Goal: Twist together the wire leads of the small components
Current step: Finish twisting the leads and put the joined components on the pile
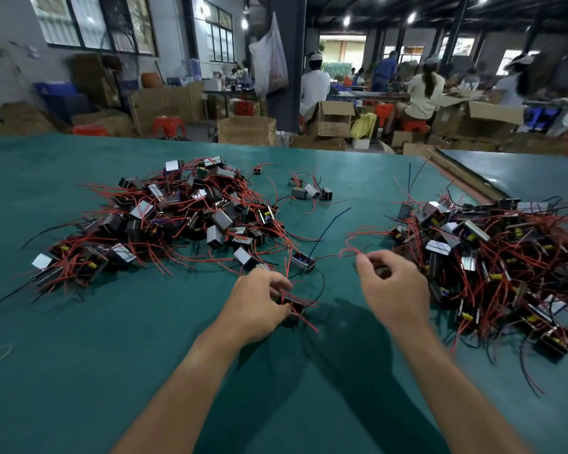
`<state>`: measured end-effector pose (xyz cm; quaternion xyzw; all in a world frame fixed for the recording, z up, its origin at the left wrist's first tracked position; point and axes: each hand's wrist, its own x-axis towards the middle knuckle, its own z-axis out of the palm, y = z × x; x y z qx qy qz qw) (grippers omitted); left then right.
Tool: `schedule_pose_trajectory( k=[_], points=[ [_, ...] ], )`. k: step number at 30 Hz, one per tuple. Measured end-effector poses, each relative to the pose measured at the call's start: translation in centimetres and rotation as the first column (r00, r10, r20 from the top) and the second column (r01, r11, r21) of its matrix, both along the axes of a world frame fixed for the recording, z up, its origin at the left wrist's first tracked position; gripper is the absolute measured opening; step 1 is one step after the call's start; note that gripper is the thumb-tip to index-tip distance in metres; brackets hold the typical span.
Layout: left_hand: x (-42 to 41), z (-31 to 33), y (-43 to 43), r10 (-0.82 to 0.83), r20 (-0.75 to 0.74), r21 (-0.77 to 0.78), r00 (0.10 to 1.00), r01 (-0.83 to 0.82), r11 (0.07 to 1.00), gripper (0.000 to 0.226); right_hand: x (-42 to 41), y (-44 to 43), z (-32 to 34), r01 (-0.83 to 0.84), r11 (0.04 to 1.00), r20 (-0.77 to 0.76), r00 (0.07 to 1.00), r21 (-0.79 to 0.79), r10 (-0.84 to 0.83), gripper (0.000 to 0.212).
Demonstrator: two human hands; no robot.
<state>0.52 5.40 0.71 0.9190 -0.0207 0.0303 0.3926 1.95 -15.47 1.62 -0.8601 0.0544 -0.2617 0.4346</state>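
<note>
My left hand point(259, 299) grips a small black component point(292, 306) against the green table; its red leads stick out to the right. My right hand point(391, 283) is raised just right of it, fingers curled, thumb and forefinger pinching a looped red wire point(348, 252). Another component point(304, 262) with a blue lead lies just beyond my left hand. A big pile of the same components point(184, 221) with red leads covers the table's left middle. A second pile point(492, 257) lies at the right.
A few loose components point(310, 191) sit near the far middle of the green table point(79, 339). A second table point(522, 172) adjoins at the far right. Beyond are cardboard boxes point(246, 130), red stools and seated people working.
</note>
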Motion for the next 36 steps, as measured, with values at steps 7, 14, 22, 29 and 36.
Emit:
schedule_pose_trajectory(
  k=[7,14,22,29,36],
  points=[
    [-0.1,1.2,-0.6,0.016,-0.106,-0.409,0.994,-0.058,0.911,0.026,0.1,0.5,-0.6,-0.135,0.974,-0.227,0.969,-0.181,0.092,0.021],
    [-0.7,0.9,-1.0,-0.018,-0.083,-0.434,0.996,-0.020,0.900,0.036,0.2,0.5,-0.6,-0.304,0.950,-0.326,0.908,-0.076,0.264,0.016],
    [0.0,0.8,0.2,0.202,-0.057,-0.503,0.978,-0.203,0.840,0.032,0.4,-0.4,-0.7,-0.251,0.955,-0.342,0.921,-0.160,0.185,0.026],
    [0.5,0.4,-0.2,0.198,-0.061,-0.427,0.978,-0.204,0.881,0.030,-0.2,-0.2,0.5,-0.164,0.970,-0.183,0.974,-0.181,0.131,0.015],
    [-0.1,0.6,-0.7,0.115,-0.001,-0.415,0.993,-0.105,0.904,0.018,-1.5,0.4,0.8,-0.558,0.773,-0.445,0.800,-0.303,0.403,0.047]
  ],
)
